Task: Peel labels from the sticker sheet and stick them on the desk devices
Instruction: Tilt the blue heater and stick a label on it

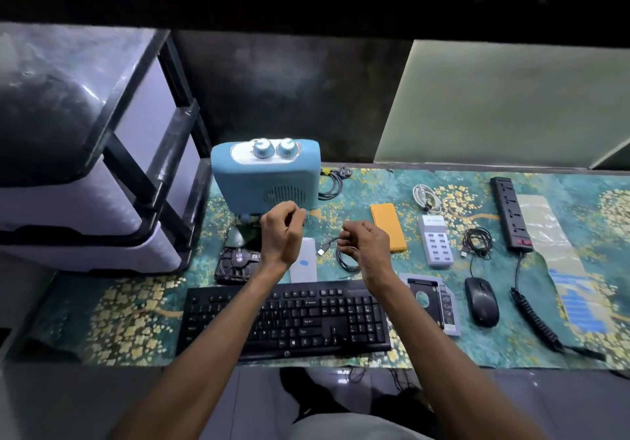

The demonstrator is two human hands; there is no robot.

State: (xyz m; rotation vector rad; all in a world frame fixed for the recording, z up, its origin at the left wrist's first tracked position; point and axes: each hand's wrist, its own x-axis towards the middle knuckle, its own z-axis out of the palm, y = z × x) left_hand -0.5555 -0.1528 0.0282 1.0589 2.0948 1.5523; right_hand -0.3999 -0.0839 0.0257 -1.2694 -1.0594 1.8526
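My bench (375, 180) wears a teal, gold-flowered cloth under dim light. My left grip (283, 226) is clenched; my right grip (366, 245) pinches a thin black cable (344, 258). The blue-labelled sticker sheet (576, 299) lies far right.

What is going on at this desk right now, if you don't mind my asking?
A person is labelling desk devices. The right hand holds a coiled black USB cable just above the mat, while the left hand is pinched shut in front of the blue heater; whether it holds a label is too small to tell. The white power bank already carries a blue label. The sticker sheet lies at the far right, beside the power strip.
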